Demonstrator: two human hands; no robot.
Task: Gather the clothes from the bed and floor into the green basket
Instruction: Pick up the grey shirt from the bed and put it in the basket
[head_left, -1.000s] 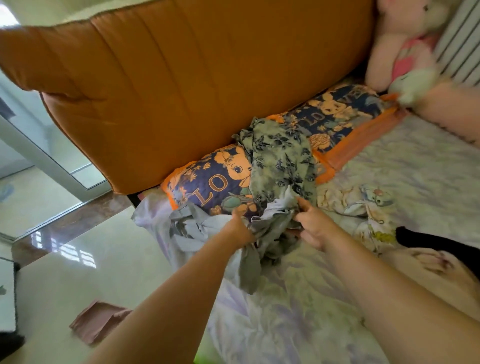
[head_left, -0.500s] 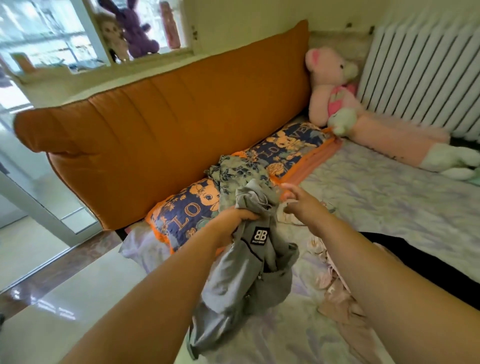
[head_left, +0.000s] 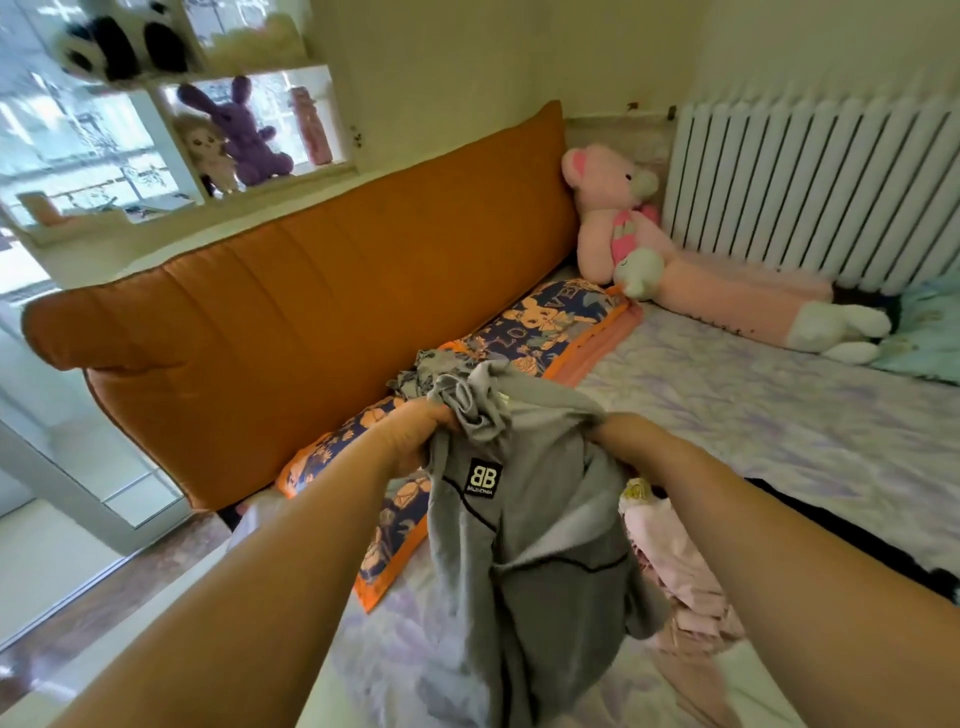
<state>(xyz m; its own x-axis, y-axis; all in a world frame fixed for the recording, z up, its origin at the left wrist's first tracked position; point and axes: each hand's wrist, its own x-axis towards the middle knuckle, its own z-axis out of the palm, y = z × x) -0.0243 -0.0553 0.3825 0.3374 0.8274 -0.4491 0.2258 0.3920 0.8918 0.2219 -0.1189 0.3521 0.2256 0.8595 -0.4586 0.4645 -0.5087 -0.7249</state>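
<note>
I logged one grey garment (head_left: 524, 530) hanging between the hands above the bed (head_left: 769, 415), long axis vertical, bunched top up, its one black logo patch upright. Left hand (head_left: 415, 436) clenched the bunch. Right hand (head_left: 618, 436), free half a second earlier, now grasped its other edge. One pink garment (head_left: 675, 561) lay under the right forearm.

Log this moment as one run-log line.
hands: left and right grip grey garment | lifted above bed | pink clothes remain | basket unseen

Head cam, single view: looks fwd/down over bed (head_left: 753, 415), close to arms.
</note>
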